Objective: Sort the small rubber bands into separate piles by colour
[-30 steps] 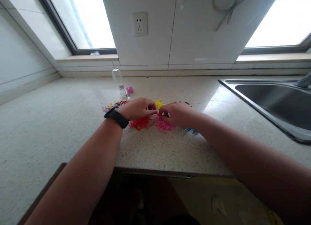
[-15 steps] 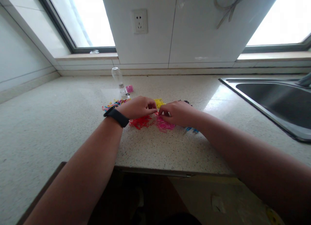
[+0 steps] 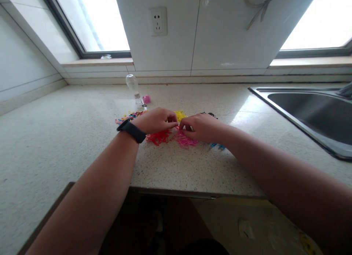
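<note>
Two bare hands met above a pale, speckled desk (image 3: 170, 170) in the head camera's view, bent over small heaps of colored strands. The left hand (image 3: 158, 121), a dark band (image 3: 133, 131) around its wrist, had its grip drawn together at thumb and finger; the right hand (image 3: 205, 129) faced it in a similar pinch, other fingers curled. Between the fingertips of both showed a short red strand (image 3: 177, 127), just above the seam of a red pile (image 3: 158, 138) and a pink pile (image 3: 187, 140). A yellow pile (image 3: 180, 116) lay behind the fingertips, a black pile (image 3: 211, 115) behind the right hand and a blue pile (image 3: 217, 146) on its near side, while a mixed pile (image 3: 132, 116) sat by the left wrist. A clear bottle (image 3: 132, 87) and a small pink item (image 3: 146, 99) were farther back, the sink (image 3: 316, 108) off to the right. The strand looked nearly weightless, soft and probably stretchy, best taken near its ends with fingertips alone; a hard pull could snap it or let it slip, and loose neighbors seemed apt to tangle.
</note>
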